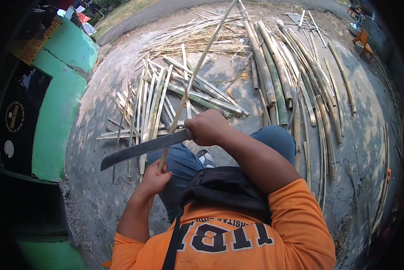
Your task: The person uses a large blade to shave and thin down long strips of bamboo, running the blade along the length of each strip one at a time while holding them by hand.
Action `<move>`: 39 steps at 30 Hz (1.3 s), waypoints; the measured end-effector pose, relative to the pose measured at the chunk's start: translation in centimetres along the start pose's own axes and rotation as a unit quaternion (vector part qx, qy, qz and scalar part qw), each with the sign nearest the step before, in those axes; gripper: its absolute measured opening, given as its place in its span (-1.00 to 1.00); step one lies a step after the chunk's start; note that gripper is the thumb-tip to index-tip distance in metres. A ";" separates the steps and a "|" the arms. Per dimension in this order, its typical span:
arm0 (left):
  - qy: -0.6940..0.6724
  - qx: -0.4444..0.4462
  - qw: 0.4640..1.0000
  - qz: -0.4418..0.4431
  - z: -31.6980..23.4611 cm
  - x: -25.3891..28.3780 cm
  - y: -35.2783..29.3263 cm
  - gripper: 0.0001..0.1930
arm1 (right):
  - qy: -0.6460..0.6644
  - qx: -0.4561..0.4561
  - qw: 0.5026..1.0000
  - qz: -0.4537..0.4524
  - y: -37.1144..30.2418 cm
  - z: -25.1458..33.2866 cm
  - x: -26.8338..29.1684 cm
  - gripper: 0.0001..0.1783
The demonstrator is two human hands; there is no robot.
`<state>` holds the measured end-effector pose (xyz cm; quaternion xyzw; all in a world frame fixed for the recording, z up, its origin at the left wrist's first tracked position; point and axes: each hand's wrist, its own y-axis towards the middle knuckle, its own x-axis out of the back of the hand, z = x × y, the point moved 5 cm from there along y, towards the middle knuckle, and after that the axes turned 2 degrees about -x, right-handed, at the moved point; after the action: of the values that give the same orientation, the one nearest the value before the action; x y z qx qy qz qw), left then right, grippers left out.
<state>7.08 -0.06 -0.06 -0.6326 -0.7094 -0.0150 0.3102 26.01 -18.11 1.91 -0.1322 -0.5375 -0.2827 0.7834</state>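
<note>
My right hand (209, 128) is closed round the handle of a machete (143, 149), whose long dark blade points left and lies across a bamboo strip (180, 108). Whether the edge bites into the strip cannot be made out. Below the blade, my left hand (156, 178) grips the same strip, fingers wrapped round it. The long, pale strip slants from beside my left forearm up to the far side of the yard. Its lower end is partly hidden by my left hand and arm.
Split bamboo pieces (154, 101) lie heaped ahead to the left. Thin strips (188, 38) are spread beyond them. Whole bamboo poles (274, 76) lie ahead to the right. A green wall (60, 112) stands at left, an orange chair (364, 44) at far right.
</note>
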 end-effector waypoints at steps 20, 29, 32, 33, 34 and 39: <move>-0.010 0.006 1.000 -0.016 0.4 0.9 -0.8 -0.73 | 0.013 0.008 1.000 -0.005 0.1 -0.4 -0.3 -0.83; 0.004 -0.007 1.000 0.019 3.9 4.7 -4.1 -0.74 | 0.105 -0.260 0.955 -0.099 -1.0 -12.0 4.3 -0.72; 0.010 0.037 0.999 0.004 4.5 4.5 -3.2 -0.74 | 0.136 -0.220 0.962 -0.088 -0.3 -9.1 2.0 -0.74; -0.006 0.028 1.000 0.002 4.1 4.2 -2.9 -0.74 | 0.114 -0.192 0.973 -0.065 0.0 -7.7 1.6 -0.75; -0.023 0.023 0.999 -0.003 3.8 3.7 -3.0 -0.74 | 0.093 -0.161 0.982 -0.038 0.1 -5.8 1.5 -0.75; 0.002 0.026 1.000 -0.004 1.1 1.6 -1.6 -0.72 | 0.010 -0.002 0.998 0.057 0.4 -1.2 -1.3 -0.78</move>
<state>5.20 1.52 0.40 -0.6219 -0.7113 0.0012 0.3275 26.78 -18.00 0.26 -0.1616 -0.5208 -0.2403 0.8030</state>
